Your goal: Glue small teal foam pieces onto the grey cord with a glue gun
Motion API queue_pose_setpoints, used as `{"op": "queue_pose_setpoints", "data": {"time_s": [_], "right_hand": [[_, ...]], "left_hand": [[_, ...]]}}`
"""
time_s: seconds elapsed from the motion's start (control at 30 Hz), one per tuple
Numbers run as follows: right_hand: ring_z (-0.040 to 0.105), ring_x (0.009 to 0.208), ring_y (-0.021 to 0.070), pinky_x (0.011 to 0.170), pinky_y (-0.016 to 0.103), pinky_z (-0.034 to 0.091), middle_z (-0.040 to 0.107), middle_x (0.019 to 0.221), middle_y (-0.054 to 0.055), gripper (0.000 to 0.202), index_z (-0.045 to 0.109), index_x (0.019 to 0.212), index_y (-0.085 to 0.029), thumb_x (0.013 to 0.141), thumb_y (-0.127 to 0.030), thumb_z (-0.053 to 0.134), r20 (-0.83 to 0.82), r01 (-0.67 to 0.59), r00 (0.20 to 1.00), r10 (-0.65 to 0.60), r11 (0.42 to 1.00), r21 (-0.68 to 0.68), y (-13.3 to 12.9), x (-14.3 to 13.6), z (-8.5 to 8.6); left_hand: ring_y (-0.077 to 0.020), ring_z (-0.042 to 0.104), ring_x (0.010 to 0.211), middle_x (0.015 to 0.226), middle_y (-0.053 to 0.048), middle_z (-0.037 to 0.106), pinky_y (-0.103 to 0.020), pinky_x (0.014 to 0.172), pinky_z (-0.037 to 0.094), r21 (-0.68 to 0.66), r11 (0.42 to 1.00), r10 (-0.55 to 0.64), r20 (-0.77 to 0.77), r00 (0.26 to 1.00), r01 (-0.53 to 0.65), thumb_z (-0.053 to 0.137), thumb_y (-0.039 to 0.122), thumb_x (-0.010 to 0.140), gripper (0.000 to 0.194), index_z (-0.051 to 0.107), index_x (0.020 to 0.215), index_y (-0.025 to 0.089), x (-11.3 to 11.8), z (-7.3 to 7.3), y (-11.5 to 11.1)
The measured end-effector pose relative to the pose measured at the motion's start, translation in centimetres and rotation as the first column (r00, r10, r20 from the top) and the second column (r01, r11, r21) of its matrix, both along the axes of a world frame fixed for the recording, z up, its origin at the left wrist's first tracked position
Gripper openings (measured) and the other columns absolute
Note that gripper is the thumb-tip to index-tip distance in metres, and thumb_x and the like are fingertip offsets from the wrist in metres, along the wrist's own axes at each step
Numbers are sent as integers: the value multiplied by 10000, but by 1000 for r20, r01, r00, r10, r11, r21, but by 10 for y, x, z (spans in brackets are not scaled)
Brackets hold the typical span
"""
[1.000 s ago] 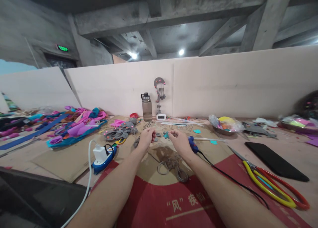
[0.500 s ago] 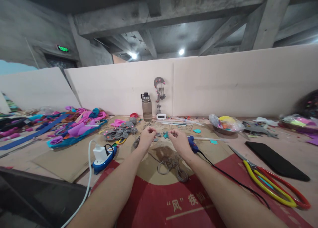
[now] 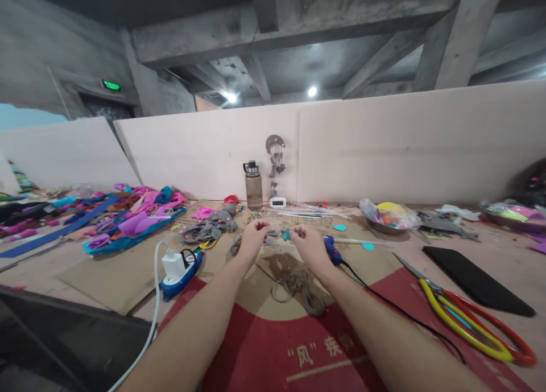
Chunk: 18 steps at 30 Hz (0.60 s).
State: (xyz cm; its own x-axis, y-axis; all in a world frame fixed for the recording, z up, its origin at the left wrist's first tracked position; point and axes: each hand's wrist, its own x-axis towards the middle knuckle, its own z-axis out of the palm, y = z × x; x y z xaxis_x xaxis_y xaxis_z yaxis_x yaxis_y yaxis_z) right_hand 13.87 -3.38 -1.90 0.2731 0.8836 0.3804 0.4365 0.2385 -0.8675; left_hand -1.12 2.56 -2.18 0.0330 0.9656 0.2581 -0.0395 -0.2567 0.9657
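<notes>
My left hand (image 3: 255,236) is closed in a pinch above the cardboard (image 3: 264,309), with small grey pieces by its fingertips; what it holds is too small to name. My right hand (image 3: 307,241) also pinches, and its fingertips are beside a small teal piece (image 3: 285,234); whether it touches that piece is unclear. Grey cord (image 3: 298,284) lies in loops on the cardboard between my forearms. The blue glue gun (image 3: 331,250) rests just right of my right hand. A heap of grey felt pieces (image 3: 209,227) is left of my left hand.
Scissors (image 3: 460,318) and a black phone-like slab (image 3: 478,279) lie at the right. A bottle (image 3: 253,187) and a small white clock (image 3: 277,202) stand at the back. On the left are a blue power strip (image 3: 181,275) and colourful felt (image 3: 140,218). A bowl (image 3: 388,227) holds bagged pieces.
The view has shifted slightly, so the whole scene sits a little lower and further right. Both hands keep nearly the same pinched poses.
</notes>
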Motion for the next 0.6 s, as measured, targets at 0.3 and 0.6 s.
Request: {"op": "queue_pose_setpoints", "data": {"time_s": [0.3, 0.6], "right_hand": [[460, 542, 124, 547, 245, 338, 590, 624, -3, 205, 621, 734, -171, 710, -340, 507, 10, -3, 1000, 3, 1000, 2, 1, 0, 0], [435, 506, 123, 520, 246, 301, 528, 538, -26, 203, 612, 708, -176, 703, -346, 501, 25, 12, 1000, -12, 1000, -7, -3, -2, 3]], "left_hand": [[-65, 426, 406, 495, 44, 495, -191, 417, 353, -64, 996, -70, -17, 997, 69, 589, 243, 653, 125, 561, 705, 132, 2, 3, -3], [-76, 373, 356, 474, 35, 458, -207, 372, 253, -69, 997, -45, -93, 995, 39, 400, 243, 678, 123, 442, 585, 175, 1, 2, -3]]}}
